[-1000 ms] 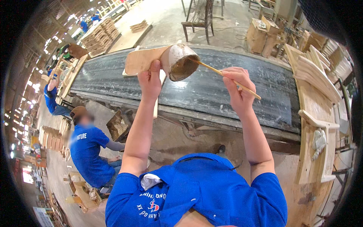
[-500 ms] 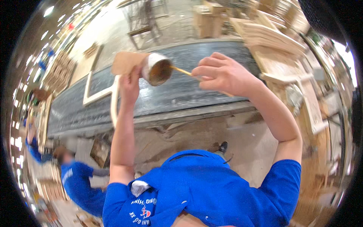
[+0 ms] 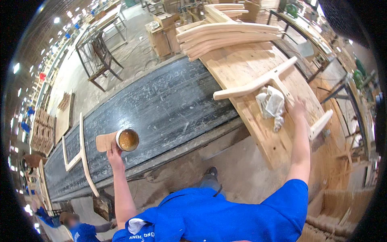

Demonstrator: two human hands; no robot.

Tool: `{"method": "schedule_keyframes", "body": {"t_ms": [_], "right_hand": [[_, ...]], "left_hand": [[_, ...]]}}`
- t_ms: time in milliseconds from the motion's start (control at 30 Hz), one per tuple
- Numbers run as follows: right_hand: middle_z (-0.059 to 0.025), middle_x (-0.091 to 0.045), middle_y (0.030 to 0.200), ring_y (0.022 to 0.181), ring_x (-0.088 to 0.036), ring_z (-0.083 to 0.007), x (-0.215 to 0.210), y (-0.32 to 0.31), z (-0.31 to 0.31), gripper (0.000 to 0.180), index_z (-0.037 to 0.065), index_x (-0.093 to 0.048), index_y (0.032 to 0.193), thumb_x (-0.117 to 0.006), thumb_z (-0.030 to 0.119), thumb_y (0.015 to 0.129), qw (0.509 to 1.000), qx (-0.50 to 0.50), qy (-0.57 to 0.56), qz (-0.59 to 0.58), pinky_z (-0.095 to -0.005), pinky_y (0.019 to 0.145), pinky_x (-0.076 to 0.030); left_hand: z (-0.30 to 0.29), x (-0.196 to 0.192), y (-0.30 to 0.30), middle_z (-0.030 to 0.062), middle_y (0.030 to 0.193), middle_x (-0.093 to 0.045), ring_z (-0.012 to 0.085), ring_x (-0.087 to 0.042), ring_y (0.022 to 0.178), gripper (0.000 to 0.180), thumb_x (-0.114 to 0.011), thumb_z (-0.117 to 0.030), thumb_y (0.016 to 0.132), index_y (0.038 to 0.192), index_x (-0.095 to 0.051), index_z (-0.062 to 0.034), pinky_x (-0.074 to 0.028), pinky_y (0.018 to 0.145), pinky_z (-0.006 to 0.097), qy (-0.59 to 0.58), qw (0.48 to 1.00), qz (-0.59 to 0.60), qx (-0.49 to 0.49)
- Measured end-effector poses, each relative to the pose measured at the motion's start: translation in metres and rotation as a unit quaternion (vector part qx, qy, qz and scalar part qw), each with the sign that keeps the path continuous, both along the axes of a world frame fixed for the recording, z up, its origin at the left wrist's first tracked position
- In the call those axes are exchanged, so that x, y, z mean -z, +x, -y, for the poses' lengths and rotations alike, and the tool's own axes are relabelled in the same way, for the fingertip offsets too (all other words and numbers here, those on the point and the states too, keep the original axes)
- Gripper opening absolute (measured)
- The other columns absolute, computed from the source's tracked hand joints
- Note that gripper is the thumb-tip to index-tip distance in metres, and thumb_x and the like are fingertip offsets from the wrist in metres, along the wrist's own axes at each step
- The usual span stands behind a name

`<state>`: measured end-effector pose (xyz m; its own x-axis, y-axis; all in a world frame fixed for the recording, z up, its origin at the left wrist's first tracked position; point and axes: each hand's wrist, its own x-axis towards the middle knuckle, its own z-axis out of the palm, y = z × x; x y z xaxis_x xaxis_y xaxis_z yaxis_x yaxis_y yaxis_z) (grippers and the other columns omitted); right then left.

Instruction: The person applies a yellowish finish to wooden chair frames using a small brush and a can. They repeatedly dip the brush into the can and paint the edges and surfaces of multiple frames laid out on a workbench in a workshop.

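Note:
In my left hand (image 3: pixel 115 156) is a white cup (image 3: pixel 128 140) with amber-brown, glue-like stuff inside. A flat brown paddle-shaped piece (image 3: pixel 105 142) sticks out from the cup's left side, and my fingers are closed under the two. Over on the right, my right hand (image 3: pixel 298 109) grips the crosspiece of a pale wooden frame (image 3: pixel 254 85) lying on a plywood board; its fingertips are slightly blurred. A crumpled white cloth (image 3: pixel 271 104) lies against the frame, just left of that hand. The thin yellow stick cannot be made out now.
A long dark, scratched bench (image 3: pixel 161 109) stretches in front of me. Another pale frame (image 3: pixel 82 153) rests at its left end. Curved wooden parts (image 3: pixel 229 38) are stacked on the plywood (image 3: pixel 258 141). A co-worker in blue (image 3: pixel 82 232) is at lower left; a dark chair (image 3: pixel 98 60) stands beyond.
My view has turned right. My right hand has left the cup, without the yellow stick showing in it, and reached to the frame. The cup has gone from tipped sideways to mouth up.

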<state>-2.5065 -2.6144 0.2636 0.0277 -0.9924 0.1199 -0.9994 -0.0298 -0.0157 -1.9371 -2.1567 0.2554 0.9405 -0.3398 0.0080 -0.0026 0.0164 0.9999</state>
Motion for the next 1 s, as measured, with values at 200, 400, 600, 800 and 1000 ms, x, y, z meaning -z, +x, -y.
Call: {"method": "schedule_keyframes", "body": {"t_ms": [200,400,600,800,1000], "right_hand": [[-0.0227,-0.056,0.114,0.108,-0.053,-0.0363,0.035,-0.063,0.042,0.07,0.004,-0.047,0.123,-0.069,0.04,0.067,0.982,0.06,0.178,-0.037,-0.0424,0.092,-0.042],[-0.0217,-0.057,0.106,0.103,-0.052,-0.0379,-0.009,-0.047,0.045,0.055,0.0,-0.053,0.102,-0.069,0.037,0.066,0.997,-0.048,0.045,-0.046,-0.0463,0.088,-0.04],[-0.0151,-0.055,0.09,0.092,-0.051,-0.0325,-0.113,0.009,0.007,0.046,0.003,-0.053,0.093,-0.073,0.027,0.059,0.95,-0.267,-0.097,-0.127,-0.0441,0.078,-0.043],[-0.0125,-0.055,0.086,0.086,-0.053,-0.0317,-0.159,0.189,-0.063,0.036,0.004,-0.056,0.088,-0.072,0.024,0.064,0.851,-0.488,-0.19,-0.041,-0.043,0.076,-0.042],[-0.0082,-0.056,0.083,0.084,-0.055,-0.0224,-0.112,0.408,-0.148,0.04,0.007,-0.057,0.083,-0.07,0.039,0.063,0.798,-0.575,-0.163,-0.079,-0.0363,0.071,-0.044]], "left_hand": [[-0.008,0.002,-0.004,0.0039,0.103,-0.059,0.0111,-0.057,0.087,0.033,-0.05,-0.03,0.094,0.113,-0.053,-0.0043,-0.048,0.07,0.027,0.055,0.991,-0.026,-0.121],[-0.024,0.002,0.004,0.0048,0.094,-0.061,0.0122,-0.06,0.078,0.034,-0.05,-0.034,0.093,0.106,-0.056,-0.0027,-0.051,0.066,0.028,-0.008,0.987,0.02,-0.161],[-0.053,0.003,0.015,0.0055,0.091,-0.062,0.0132,-0.062,0.076,0.037,-0.05,-0.037,0.092,0.104,-0.057,-0.003,-0.052,0.067,0.028,-0.09,0.974,0.026,-0.205],[-0.072,0.005,0.02,0.0093,0.096,-0.06,0.0152,-0.061,0.083,0.041,-0.052,-0.036,0.092,0.106,-0.055,0.0024,-0.051,0.072,0.03,-0.147,0.966,-0.008,-0.213],[-0.12,-0.001,0.038,0.0084,0.095,-0.06,0.0132,-0.058,0.085,0.041,-0.051,-0.033,0.093,0.105,-0.056,0.0055,-0.049,0.075,0.029,-0.1,0.956,0.088,-0.261]]}}
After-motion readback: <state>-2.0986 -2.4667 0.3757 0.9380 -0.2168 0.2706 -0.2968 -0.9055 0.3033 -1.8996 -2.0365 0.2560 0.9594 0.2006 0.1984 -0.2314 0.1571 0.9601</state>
